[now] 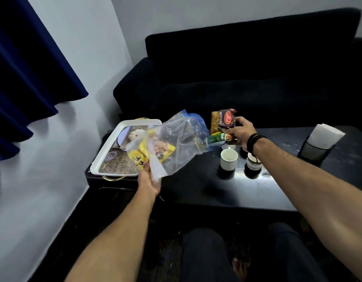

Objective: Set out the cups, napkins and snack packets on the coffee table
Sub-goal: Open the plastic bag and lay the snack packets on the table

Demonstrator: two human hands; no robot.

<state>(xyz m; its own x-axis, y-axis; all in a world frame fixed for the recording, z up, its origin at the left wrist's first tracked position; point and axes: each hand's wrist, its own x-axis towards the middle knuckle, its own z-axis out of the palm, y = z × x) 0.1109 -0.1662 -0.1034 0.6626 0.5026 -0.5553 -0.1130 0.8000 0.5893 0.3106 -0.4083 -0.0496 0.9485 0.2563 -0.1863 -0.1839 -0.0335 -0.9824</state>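
Note:
My left hand [148,181] grips the lower corner of a clear plastic bag [176,139] held above the table's left end. A yellow snack packet [153,152] lies inside the bag. My right hand [240,130] holds a dark red and yellow mixture packet [223,120] together with a green packet [217,137], just outside the bag's mouth. Below that hand, white cups [228,159] stand on the black coffee table [196,186]; one cup [253,162] is partly hidden by my wrist. White napkins [326,133] stick up from a black holder [314,151] at the right.
A white tray [119,151] with a printed picture and gold handles sits on the table's left end, partly behind the bag. A dark sofa [247,78] runs behind the table. A blue curtain [23,68] hangs at the left wall. My knees are below the near edge.

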